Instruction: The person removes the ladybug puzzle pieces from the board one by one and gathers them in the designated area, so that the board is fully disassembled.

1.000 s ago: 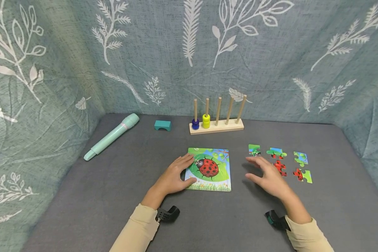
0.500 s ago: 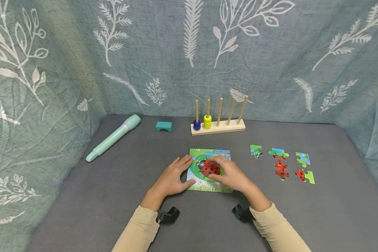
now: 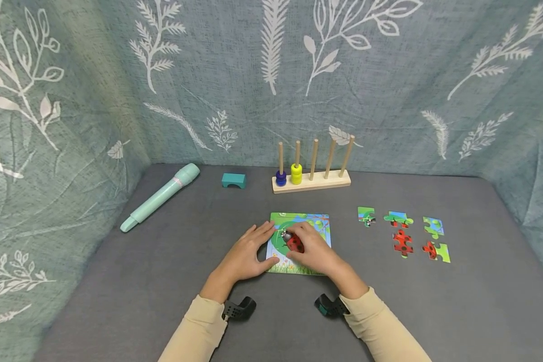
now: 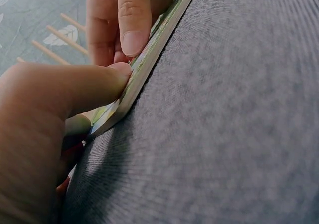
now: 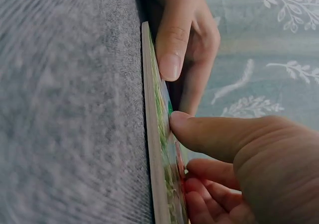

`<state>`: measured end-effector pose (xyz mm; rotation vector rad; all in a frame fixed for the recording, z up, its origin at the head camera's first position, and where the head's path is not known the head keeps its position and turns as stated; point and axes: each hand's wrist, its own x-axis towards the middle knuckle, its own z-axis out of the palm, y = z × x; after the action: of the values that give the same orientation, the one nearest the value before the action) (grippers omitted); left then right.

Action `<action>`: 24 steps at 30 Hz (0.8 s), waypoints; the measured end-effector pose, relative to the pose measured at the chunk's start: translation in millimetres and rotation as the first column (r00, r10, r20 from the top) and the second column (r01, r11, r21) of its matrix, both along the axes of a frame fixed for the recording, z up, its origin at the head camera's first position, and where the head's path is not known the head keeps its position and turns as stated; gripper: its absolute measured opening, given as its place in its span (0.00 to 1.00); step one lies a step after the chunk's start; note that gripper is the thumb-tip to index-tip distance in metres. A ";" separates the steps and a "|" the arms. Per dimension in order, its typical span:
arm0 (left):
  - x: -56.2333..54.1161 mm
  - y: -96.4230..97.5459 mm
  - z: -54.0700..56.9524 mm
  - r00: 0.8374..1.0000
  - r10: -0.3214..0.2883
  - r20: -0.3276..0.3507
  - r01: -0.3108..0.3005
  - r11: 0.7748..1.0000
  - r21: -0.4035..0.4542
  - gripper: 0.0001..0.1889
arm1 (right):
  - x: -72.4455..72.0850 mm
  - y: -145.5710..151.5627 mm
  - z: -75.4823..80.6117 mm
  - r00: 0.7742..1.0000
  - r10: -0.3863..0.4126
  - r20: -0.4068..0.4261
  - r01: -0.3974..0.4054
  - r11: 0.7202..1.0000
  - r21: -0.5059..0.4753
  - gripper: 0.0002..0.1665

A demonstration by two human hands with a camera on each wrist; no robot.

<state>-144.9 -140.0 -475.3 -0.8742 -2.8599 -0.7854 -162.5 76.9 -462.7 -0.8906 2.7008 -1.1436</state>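
Observation:
A square ladybug puzzle board point(image 3: 279, 265) lies flat in the middle of the table, green and blue with a red ladybug point(image 3: 294, 243). My left hand point(image 3: 243, 256) rests at its left side, thumb on the lower left part and fingertips near the upper left. Over the board's right half, my right hand point(image 3: 314, 250) touches the picture with thumb and fingertips around the ladybug, covering part of it. Both thumbs press near the grassy front edge in the wrist views. Several loose jigsaw pieces, among them a red one point(image 3: 403, 243), lie to the right.
Behind the board stands a wooden peg stand point(image 3: 311, 185) with dark blue and yellow rings on two pegs. A teal arch block point(image 3: 233, 180) and a mint-green toy hammer-like stick point(image 3: 159, 197) lie at the back left. A leaf-patterned curtain point(image 3: 235, 75) hangs behind the table.
My right hand has moved left from beside the loose pieces onto the puzzle board, and its fingers now cover part of the ladybug. My left hand has stayed at the board's left side.

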 end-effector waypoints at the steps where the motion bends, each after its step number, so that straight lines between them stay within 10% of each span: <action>1: -0.2 -0.2 -0.1 1.000 0.000 0.000 0.000 1.000 -0.002 0.38 | -0.3 -0.1 -1.1 1.000 -0.004 -0.010 0.004 1.000 0.000 0.28; 24: -0.8 0.2 0.5 1.000 0.008 0.019 -0.008 1.000 -0.001 0.40 | 0.9 -1.8 -2.9 0.994 -0.064 0.083 0.070 0.995 -0.073 0.26</action>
<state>-145.7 -139.8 -474.9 -0.8591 -2.8791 -0.7956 -161.5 75.1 -465.6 -0.7508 2.6570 -1.2749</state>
